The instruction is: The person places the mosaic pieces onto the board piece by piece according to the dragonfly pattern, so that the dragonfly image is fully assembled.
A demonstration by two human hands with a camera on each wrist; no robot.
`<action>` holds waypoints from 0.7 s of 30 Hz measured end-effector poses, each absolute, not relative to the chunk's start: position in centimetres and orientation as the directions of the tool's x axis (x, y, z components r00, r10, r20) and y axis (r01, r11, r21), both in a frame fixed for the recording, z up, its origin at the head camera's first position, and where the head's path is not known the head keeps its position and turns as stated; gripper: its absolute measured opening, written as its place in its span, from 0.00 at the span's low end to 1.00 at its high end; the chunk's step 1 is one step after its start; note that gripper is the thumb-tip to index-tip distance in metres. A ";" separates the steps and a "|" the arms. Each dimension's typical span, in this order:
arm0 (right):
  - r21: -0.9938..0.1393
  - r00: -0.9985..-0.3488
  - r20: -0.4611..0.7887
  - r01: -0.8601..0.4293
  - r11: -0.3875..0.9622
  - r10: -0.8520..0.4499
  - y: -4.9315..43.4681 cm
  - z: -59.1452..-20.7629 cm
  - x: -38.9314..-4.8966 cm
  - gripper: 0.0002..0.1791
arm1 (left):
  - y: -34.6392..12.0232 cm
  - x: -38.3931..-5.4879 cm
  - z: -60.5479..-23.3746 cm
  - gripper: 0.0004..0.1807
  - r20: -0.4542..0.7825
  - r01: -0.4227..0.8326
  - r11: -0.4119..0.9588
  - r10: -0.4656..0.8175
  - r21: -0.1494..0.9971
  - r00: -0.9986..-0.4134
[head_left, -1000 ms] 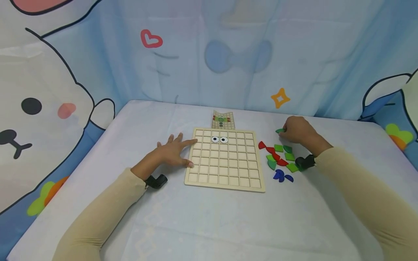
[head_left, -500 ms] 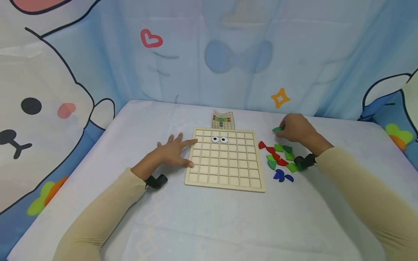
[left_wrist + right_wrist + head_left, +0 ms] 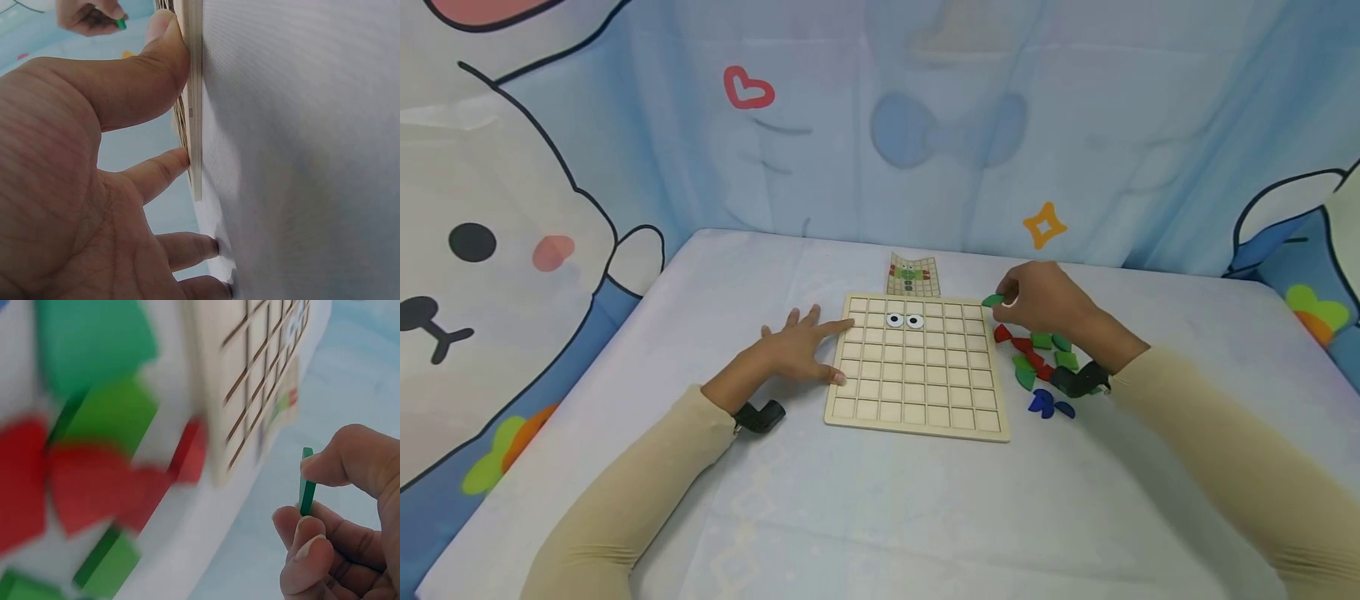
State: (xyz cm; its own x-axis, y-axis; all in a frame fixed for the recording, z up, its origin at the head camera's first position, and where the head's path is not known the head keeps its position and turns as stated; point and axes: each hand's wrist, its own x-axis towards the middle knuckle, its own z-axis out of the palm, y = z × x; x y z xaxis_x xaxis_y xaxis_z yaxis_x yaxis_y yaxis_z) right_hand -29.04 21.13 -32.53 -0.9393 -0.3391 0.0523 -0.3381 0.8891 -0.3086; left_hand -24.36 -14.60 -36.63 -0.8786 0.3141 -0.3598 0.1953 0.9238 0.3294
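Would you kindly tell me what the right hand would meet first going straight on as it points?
Likely the wooden grid board at its far right corner, ahead of the right hand and its green piece; height is unclear, so they might pass above.

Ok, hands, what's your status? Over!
Left hand: touching grid board. Right hand: pinching green piece, not yet placed. Nothing visibly in the way.

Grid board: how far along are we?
Early, it seems. Done: two eye pieces sit on the grid board. In hand: the right hand pinches a dark green piece near the far right corner, while the left hand touches the left edge. Left: the red pieces, blue pieces and other green pieces lie beside the board, unplaced.
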 end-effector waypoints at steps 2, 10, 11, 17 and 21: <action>-0.318 -0.933 0.058 -0.355 0.879 -0.355 20.3 -32.4 -28.6 0.16 | -14.6 -24.3 -36.6 0.50 -0.361 0.196 0.923 0.315 0.331 -0.878; -0.381 -0.893 0.087 -0.439 0.813 -0.441 17.6 -32.4 -27.3 0.12 | -14.6 -24.3 -36.5 0.50 -0.362 0.203 0.923 0.321 0.327 -0.875; -0.392 -0.888 0.087 -0.446 0.804 -0.451 17.4 -32.5 -27.3 0.12 | -14.6 -24.3 -36.5 0.50 -0.361 0.204 0.923 0.321 0.326 -0.875; -0.465 -0.862 0.076 -0.475 0.747 -0.501 16.1 -33.0 -27.2 0.13 | -14.6 -24.2 -36.4 0.50 -0.364 0.196 0.925 0.314 0.324 -0.877; -0.493 -0.840 0.080 -0.502 0.711 -0.537 15.3 -33.5 -27.2 0.13 | -14.6 -24.2 -36.4 0.50 -0.364 0.195 0.925 0.313 0.325 -0.877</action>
